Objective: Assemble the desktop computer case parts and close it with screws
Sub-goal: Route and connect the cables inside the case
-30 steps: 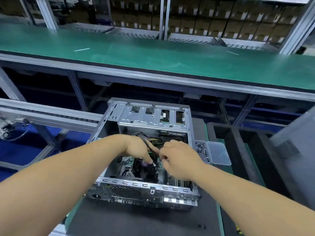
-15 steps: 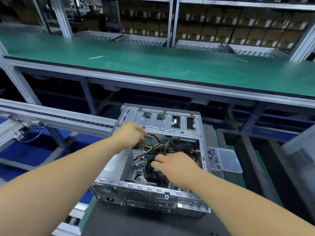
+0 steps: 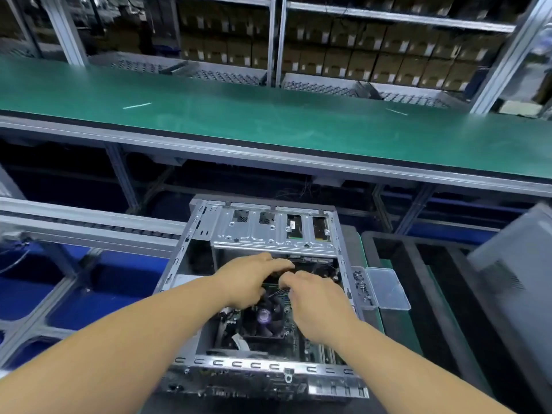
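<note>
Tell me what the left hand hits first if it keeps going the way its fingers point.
Probably the black cables beneath the drive bay bracket: the left hand points that way, though depth is unclear.

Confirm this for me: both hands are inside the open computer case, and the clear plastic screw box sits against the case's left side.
Not quite. The head view shows both the left hand and the right hand inside the open computer case, but the clear plastic screw box sits against the case's right side, not its left.
</note>
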